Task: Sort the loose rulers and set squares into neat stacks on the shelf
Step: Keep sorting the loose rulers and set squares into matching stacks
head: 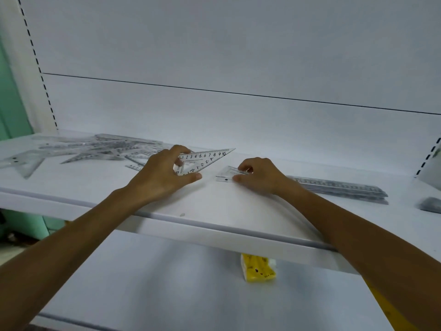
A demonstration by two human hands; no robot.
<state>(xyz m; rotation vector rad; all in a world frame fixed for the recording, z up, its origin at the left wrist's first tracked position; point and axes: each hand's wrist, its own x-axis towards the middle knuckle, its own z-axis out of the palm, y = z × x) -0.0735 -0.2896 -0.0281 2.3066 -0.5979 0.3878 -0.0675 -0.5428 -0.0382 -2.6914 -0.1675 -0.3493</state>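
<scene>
While a loose pile [95, 149] of rulers and set squares lies unsorted at 10 o'clock on the shelf [214, 211], my left fingers [191, 177] pinch one set square [207, 160]. My right fingers [239, 179] grip a small clear piece [225, 175]. A ruler stack [341, 188] at 3 o'clock looks begun.

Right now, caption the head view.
Left hand grips a set square; right hand pinches the ruler stack on the shelf.

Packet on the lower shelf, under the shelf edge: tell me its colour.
The packet is bright yellow with a small cartoon face; the head view shows it.
</scene>
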